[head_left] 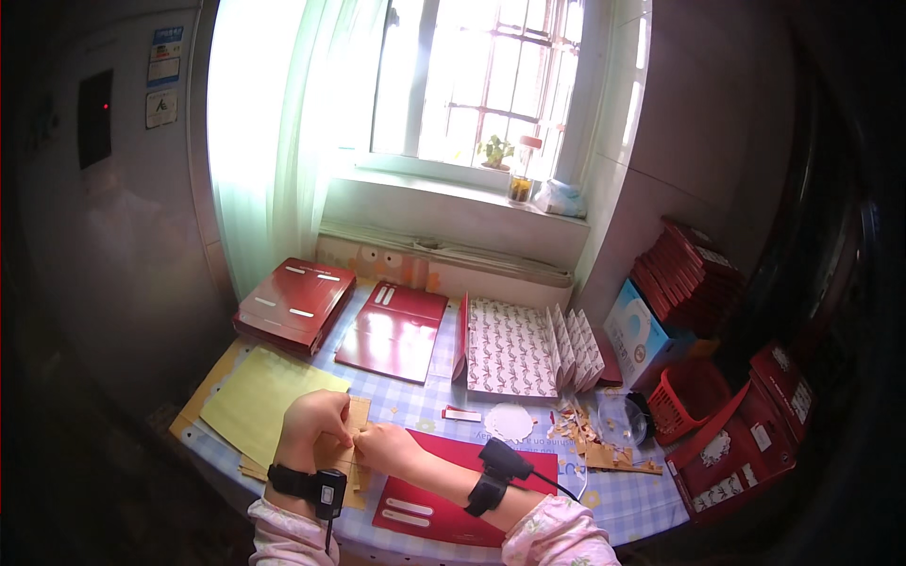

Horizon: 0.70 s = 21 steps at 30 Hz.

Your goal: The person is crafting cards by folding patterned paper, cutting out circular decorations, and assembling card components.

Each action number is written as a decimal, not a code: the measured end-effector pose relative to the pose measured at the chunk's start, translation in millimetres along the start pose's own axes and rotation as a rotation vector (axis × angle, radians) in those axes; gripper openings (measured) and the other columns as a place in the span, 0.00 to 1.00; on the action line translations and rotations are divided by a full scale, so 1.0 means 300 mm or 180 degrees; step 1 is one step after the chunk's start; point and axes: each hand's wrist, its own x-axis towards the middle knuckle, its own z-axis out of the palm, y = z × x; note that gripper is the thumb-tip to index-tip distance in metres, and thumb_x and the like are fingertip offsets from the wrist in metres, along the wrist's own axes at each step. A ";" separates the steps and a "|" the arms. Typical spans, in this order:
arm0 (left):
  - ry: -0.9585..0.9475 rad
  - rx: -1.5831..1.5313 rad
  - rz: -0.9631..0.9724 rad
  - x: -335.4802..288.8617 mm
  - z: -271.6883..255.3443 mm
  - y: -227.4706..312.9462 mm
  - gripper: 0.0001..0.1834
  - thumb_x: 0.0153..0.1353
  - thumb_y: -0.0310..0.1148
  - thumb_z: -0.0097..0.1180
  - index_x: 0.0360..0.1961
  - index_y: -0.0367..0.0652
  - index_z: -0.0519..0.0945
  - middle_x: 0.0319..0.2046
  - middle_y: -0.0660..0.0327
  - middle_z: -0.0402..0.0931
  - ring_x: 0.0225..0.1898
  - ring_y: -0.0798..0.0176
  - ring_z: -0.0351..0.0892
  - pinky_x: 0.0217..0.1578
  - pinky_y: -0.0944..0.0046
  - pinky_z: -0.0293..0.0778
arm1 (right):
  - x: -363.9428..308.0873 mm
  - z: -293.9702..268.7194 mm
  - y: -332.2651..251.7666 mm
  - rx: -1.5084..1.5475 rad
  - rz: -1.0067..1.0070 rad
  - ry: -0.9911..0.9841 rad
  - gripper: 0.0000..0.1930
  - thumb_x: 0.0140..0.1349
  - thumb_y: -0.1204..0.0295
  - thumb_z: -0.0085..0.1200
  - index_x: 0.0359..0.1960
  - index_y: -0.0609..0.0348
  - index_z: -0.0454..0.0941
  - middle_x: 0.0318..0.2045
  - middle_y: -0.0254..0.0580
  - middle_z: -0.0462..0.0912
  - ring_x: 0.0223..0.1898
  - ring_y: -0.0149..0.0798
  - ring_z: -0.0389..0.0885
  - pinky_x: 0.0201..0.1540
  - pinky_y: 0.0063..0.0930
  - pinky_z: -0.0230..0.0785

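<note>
Standing by the checked table [528, 401], looks to me like the peeling stage: both hands meet over a small tan strip [357, 426] at the near left edge, on a stack of tan sheets. The left hand [311, 424] is curled with fingertips pinching the strip, and the right hand [382, 445] is pinching it from the other side, fingers pressed together. My guess is the next bit needs a steady pull apart without tearing it.

Packaging, big to small: a stack of glossy red flat boxes [294, 304] with white bars at far left, a red folder [394, 330] lying open beside it, a patterned white accordion box [524, 349] with red edge in the middle, more red boxes piled at right [684, 274], a blue-and-white carton [634, 340], a red basket [687, 401]. A red card with white slots [444, 500] lies under the right forearm. Yellow sheet [260, 401] left of the hands. White lace doily [510, 422], tiny red-white label [462, 414]. Blue and white notices [165, 66] on the grey wall.
</note>
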 end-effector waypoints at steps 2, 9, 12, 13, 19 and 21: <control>-0.0038 -0.0004 -0.0030 0.001 -0.005 0.007 0.26 0.26 0.38 0.73 0.27 0.39 0.74 0.25 0.55 0.76 0.28 0.61 0.76 0.27 0.66 0.70 | 0.014 0.025 0.034 0.0263 0.0025 0.0121 0.08 0.47 0.69 0.48 0.23 0.59 0.78 0.23 0.47 0.78 0.28 0.46 0.78 0.34 0.37 0.71; -0.0019 -0.0163 -0.0161 -0.011 -0.006 0.015 0.27 0.24 0.39 0.74 0.27 0.39 0.74 0.25 0.56 0.76 0.28 0.61 0.76 0.27 0.66 0.70 | 0.036 0.006 0.093 0.0945 0.0213 -0.0059 0.11 0.48 0.67 0.50 0.30 0.59 0.79 0.25 0.49 0.79 0.29 0.47 0.78 0.34 0.34 0.70; 0.0141 -0.0108 0.0002 -0.016 0.001 0.017 0.26 0.25 0.37 0.73 0.26 0.39 0.74 0.24 0.56 0.76 0.27 0.62 0.75 0.26 0.66 0.69 | 0.035 0.016 0.123 0.1478 0.0474 -0.0249 0.12 0.48 0.67 0.52 0.32 0.60 0.79 0.26 0.49 0.79 0.28 0.44 0.78 0.33 0.31 0.69; 0.0140 -0.0107 0.0011 -0.013 0.006 0.011 0.26 0.25 0.37 0.73 0.26 0.39 0.74 0.24 0.56 0.76 0.27 0.62 0.75 0.26 0.66 0.69 | 0.030 0.016 0.127 0.1749 0.0555 -0.0135 0.12 0.49 0.67 0.52 0.33 0.60 0.79 0.26 0.49 0.79 0.27 0.42 0.78 0.33 0.30 0.69; 0.0430 -0.0373 0.0234 -0.028 0.017 0.001 0.24 0.26 0.35 0.73 0.25 0.38 0.73 0.22 0.56 0.75 0.24 0.65 0.73 0.24 0.67 0.68 | -0.052 -0.044 0.145 0.1878 0.0654 0.0487 0.10 0.51 0.68 0.53 0.32 0.61 0.78 0.24 0.47 0.79 0.25 0.39 0.77 0.31 0.28 0.68; 0.0292 -0.0489 0.0202 -0.020 0.013 -0.014 0.23 0.31 0.37 0.72 0.26 0.38 0.74 0.22 0.56 0.75 0.24 0.64 0.73 0.25 0.67 0.68 | -0.126 -0.090 0.136 0.1683 0.0414 0.0646 0.09 0.52 0.69 0.53 0.29 0.61 0.78 0.23 0.42 0.78 0.24 0.36 0.76 0.30 0.27 0.68</control>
